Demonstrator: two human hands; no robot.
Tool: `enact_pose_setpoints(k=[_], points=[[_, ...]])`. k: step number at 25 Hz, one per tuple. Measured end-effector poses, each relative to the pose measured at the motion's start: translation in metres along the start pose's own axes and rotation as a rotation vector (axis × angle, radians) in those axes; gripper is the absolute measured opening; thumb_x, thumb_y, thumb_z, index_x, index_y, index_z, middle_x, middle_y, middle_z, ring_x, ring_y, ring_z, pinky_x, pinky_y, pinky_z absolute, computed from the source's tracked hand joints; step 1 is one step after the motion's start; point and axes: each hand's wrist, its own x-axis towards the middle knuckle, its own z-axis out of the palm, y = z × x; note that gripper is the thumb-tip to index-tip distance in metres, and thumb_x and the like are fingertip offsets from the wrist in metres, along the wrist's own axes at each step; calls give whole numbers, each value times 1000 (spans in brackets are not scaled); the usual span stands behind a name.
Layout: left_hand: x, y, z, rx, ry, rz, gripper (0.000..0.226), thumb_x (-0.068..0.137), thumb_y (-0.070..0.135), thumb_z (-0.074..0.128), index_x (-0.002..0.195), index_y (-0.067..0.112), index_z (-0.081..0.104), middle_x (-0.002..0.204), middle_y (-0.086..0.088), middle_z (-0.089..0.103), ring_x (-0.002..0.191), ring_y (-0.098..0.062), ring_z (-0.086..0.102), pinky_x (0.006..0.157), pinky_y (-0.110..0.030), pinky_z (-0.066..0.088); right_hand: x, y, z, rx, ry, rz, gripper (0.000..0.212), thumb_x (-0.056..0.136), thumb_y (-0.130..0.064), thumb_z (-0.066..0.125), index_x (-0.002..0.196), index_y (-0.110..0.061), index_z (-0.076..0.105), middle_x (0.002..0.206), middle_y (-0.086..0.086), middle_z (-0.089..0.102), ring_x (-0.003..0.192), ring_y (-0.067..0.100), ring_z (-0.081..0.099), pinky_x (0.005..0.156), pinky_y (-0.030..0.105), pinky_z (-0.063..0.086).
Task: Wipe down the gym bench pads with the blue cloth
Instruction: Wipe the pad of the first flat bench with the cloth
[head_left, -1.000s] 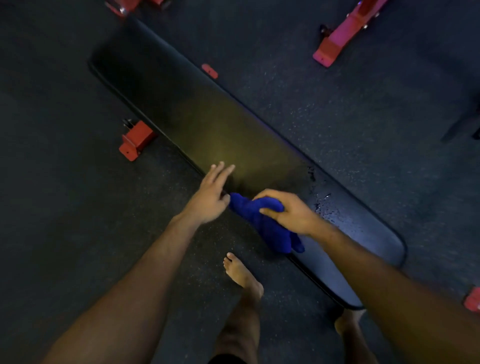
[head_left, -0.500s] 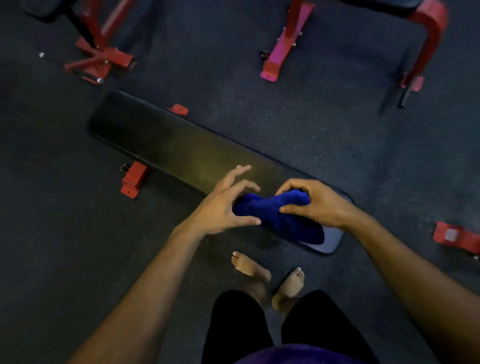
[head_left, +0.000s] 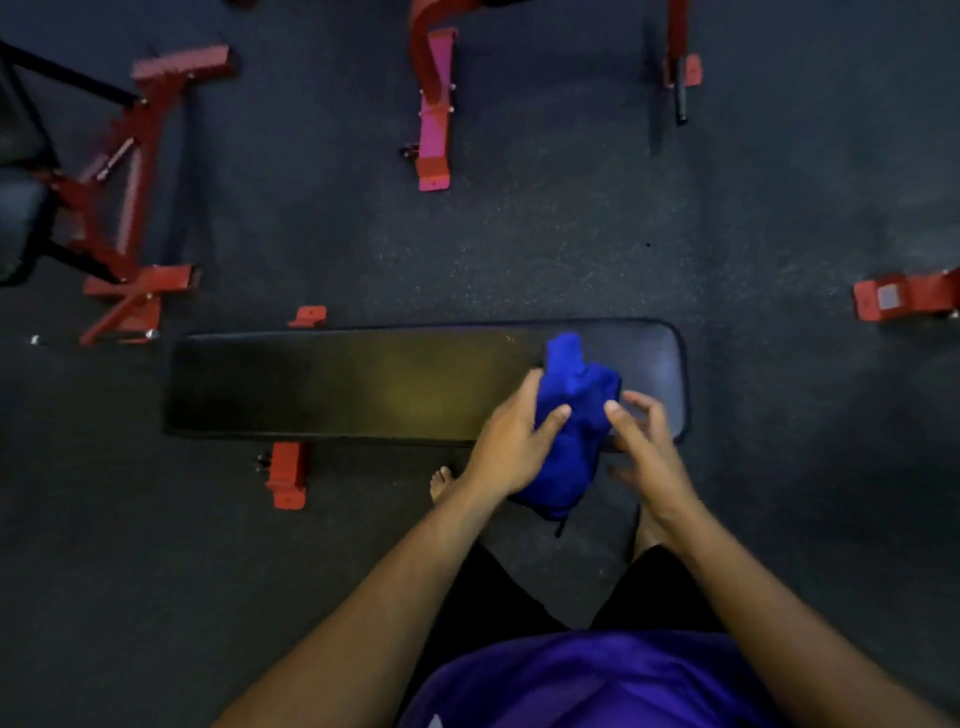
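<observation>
I see the left hand (head_left: 511, 441) gripping the bunched blue cloth (head_left: 571, 415) above the bench pad's (head_left: 363, 384) near right end, right hand (head_left: 644, 441) loosely open beside it, probably regathering a fresh wiping face.

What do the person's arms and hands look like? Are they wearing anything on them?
Both arms are bare, no sleeves reaching the forearms. The left hand and right hand wear no gloves, and no rings, watch or bands show on the fingers or wrists.

Red machine frame (head_left: 130, 197) far left; pink-red leg (head_left: 434, 119) beyond bench; red foot (head_left: 904, 296) right.
</observation>
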Motion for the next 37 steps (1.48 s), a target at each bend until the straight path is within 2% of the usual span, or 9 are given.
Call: enact_pose_setpoints(k=[3,6,10,13,16,19,23,27,37], points=[[-1,-26,0,68,-395,75,72,98,42,53,160,15,27,160,-9,40,146,-23,40,118,-38,34,6,29,61,346,26,185,61,81,-51,72,128,-15,59,115,7,71,98,14,70,75,23,54],[11,-69,-35,-36,-600,83,64,104,23,58,161,17,29,166,-1,30,147,-12,36,121,-27,28,30,56,104,448,118,251,63,85,-44,69,127,1,59,116,24,68,108,35,67,82,39,59],[53,-139,-83,199,-365,209,52,109,26,48,158,14,35,163,-3,36,148,-11,32,118,-19,21,63,70,106,388,415,146,38,94,-43,58,124,-20,61,121,11,68,118,35,61,94,45,52],[112,-203,-86,500,-212,163,64,111,40,34,164,15,10,171,-2,9,158,-18,5,127,-34,4,99,60,96,-219,605,-69,58,99,-41,52,150,-19,33,154,9,36,140,29,37,110,32,31],[185,-255,-63,702,-186,216,69,110,47,26,163,16,-5,172,-1,-10,156,-15,-14,128,-44,-7,165,67,111,-651,711,-290,81,97,-45,54,158,-11,11,163,19,6,144,40,23,114,47,27],[246,-304,-41,799,-94,222,71,108,54,17,163,16,-6,171,-3,-13,156,-16,-17,126,-46,-12,244,112,138,-988,623,-327,83,96,-56,44,158,-14,9,164,21,5,135,47,34,100,58,40],[274,-361,-20,889,78,343,76,104,56,24,164,12,11,172,-6,6,159,-20,2,128,-51,2,305,183,158,-1399,435,-388,79,93,-69,28,158,-26,16,166,12,7,150,41,11,113,68,13],[274,-362,-20,888,100,374,75,104,55,23,164,11,12,172,-7,7,159,-21,3,127,-53,5,310,183,154,-1453,386,-490,68,97,-66,27,157,-40,6,167,8,-2,151,43,-4,111,75,5],[280,-364,-19,902,117,381,73,105,52,23,164,10,11,172,-8,8,159,-21,4,128,-51,3,332,173,161,-1552,281,-649,54,98,-53,39,151,-40,34,162,4,27,148,35,23,114,65,15]])
